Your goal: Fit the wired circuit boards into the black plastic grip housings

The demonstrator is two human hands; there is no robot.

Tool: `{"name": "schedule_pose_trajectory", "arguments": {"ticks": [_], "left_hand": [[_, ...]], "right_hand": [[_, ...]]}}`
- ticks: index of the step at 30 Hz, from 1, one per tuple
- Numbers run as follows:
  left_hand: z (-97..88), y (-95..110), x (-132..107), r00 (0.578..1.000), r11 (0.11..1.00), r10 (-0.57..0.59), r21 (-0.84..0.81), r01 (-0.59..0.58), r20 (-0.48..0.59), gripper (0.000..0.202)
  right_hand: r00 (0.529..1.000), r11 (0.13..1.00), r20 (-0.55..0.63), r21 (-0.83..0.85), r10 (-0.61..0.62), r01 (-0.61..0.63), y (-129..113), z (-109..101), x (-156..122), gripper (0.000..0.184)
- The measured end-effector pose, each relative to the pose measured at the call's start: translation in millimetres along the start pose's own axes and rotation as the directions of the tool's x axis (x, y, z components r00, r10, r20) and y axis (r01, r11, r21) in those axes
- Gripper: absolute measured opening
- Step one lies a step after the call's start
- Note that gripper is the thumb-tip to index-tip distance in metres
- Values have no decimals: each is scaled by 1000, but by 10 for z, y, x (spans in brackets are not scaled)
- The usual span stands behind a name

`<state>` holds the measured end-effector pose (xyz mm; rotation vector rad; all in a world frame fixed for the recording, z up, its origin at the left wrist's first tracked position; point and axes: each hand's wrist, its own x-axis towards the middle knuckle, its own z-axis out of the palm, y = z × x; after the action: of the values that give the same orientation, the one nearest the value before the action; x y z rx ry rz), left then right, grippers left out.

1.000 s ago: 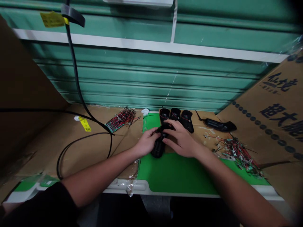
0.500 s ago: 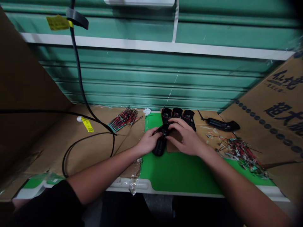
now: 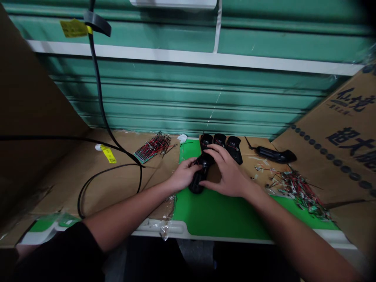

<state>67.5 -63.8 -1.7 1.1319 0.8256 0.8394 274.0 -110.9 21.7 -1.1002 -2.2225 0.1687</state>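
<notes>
A black plastic housing [image 3: 196,184] with a rounded handle end and a wider top lies over the green table top, angled slightly away from me. My left hand [image 3: 185,174] grips its left side, thumb across the upper part. From the right, my right hand [image 3: 227,172] spans it: the thumb touches the handle and the fingertips rest at the wide top, partly hiding it. Just beyond the hands, several similar black housings [image 3: 234,150] with thin red wires stand in a row on cardboard.
Wired circuit boards [image 3: 154,147] lie on cardboard at left, beside a black cable [image 3: 98,86]. At right are another black housing [image 3: 276,155] with a cable and a heap of wired boards [image 3: 304,192]. A printed carton [image 3: 346,145] and a green shutter [image 3: 176,98] bound the table.
My right thumb has moved down from the housing's middle onto its handle, and the hand has opened wider. My left hand keeps its hold almost unmoved.
</notes>
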Motion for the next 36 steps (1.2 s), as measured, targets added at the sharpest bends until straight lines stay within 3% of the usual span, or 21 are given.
{"name": "schedule_pose_trajectory", "arguments": {"ticks": [5,10,15,20,24,29,31,34,36], "left_hand": [[-12,-20,6,1000,1000,16,-6,-16,25,34],[-43,-56,29,1000,999,25,-25,-25,12,37],[-60,-81,42,999,999,43,-34,-42,23,40],[-53,-96,36,995,997,75,6,-75,63,39],[-51,-108,38,992,994,93,46,-97,87,38],[-62,-131,59,994,998,60,19,-62,87,40],[-62,-131,57,996,999,49,14,-50,71,40],[-52,-107,34,999,1000,20,-3,-19,42,40],[-40,-80,15,999,1000,-8,-17,9,35,40]], "right_hand": [[1000,993,10,-121,-3,5,10,-60,16,68],[1000,980,-8,-199,-9,7,-8,-78,21,53],[999,967,48,-256,16,-3,-23,-78,18,45],[996,987,82,-156,41,-28,-14,-39,8,45],[997,993,70,-112,42,-33,13,-56,3,35],[1000,997,-26,-82,6,-9,40,-76,-2,20],[998,999,-47,-34,33,-35,47,-59,-7,40],[996,995,9,40,87,-88,36,-13,-19,102],[991,992,79,65,106,-112,8,26,-31,130]]}}
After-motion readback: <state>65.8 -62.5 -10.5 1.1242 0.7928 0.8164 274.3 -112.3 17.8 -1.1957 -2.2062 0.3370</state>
